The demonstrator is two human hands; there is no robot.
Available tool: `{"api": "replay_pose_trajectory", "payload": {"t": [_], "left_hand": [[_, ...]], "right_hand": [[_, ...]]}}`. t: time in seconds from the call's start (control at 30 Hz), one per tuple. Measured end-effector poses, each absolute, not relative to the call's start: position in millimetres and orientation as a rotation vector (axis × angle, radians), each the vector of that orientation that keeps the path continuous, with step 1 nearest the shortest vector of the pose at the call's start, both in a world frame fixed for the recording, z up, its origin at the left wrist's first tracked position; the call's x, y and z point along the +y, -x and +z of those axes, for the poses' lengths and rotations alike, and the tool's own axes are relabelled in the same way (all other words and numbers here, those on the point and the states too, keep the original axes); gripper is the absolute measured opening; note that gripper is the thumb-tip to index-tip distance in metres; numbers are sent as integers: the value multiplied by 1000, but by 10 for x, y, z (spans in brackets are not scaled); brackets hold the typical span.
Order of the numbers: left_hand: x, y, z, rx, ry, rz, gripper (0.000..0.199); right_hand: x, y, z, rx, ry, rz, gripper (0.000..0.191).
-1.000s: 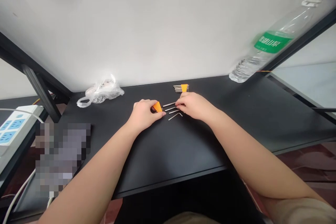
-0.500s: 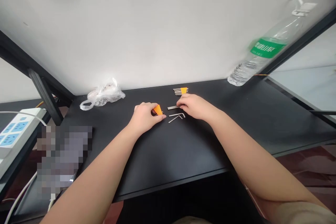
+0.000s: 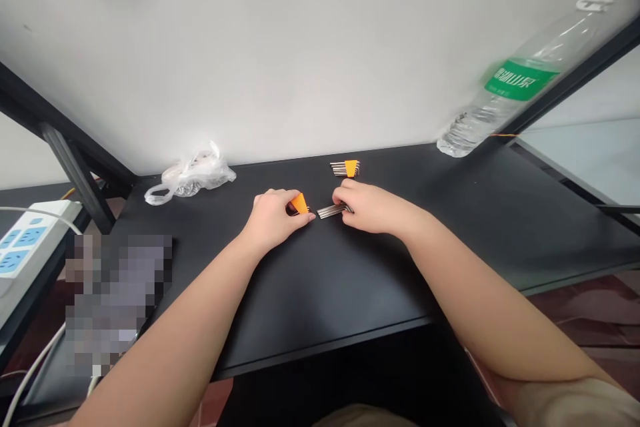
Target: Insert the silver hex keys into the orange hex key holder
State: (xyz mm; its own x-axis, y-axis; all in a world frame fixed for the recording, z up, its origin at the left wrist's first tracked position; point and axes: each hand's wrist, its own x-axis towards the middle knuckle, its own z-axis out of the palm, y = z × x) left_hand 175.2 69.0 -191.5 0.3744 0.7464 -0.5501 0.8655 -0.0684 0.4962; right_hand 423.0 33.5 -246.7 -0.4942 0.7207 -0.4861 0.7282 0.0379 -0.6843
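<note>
My left hand (image 3: 275,217) is closed around an orange hex key holder (image 3: 300,203), pinched between thumb and fingers. Short metal ends poke out at the holder's lower right side; the rest of it is hidden by the hand. Across a small gap, my right hand (image 3: 367,205) has its fingers curled over several loose silver hex keys (image 3: 327,212). These lie side by side on the black tabletop (image 3: 320,280), long ends pointing left and bent ends partly under the fingers. Behind that hand rests a second orange holder (image 3: 352,168) filled with hex keys.
A clear plastic bag (image 3: 195,173) lies by the wall at the back left. In the right rear corner leans a large plastic bottle (image 3: 520,80) with a green label. A white power strip (image 3: 30,233) and a blurred-out dark object (image 3: 125,293) are on the left.
My right hand has moved slightly toward me, and the hex keys that were spread apart are now together in one parallel row under its fingers. My left hand keeps its hold. The view has shifted slightly.
</note>
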Motion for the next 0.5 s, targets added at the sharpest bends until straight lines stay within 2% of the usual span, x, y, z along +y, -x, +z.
{"api": "replay_pose_trajectory", "payload": {"t": [0.23, 0.3, 0.37, 0.5], "left_hand": [[666, -1774, -1901, 1325, -1979, -207, 26], [645, -1786, -1878, 1267, -2093, -180, 28], [625, -1794, -1858, 1221, -2189, -123, 30], [610, -1798, -1840, 1163, -2249, -51, 32]], "right_hand": [[366, -4308, -2511, 2287, -1823, -1446, 22], [377, -4255, -2434, 2334, -1826, -1620, 25], [382, -4179, -2352, 2286, -1684, -1941, 28], [375, -4056, -2274, 1864, -1450, -2460, 33]]}}
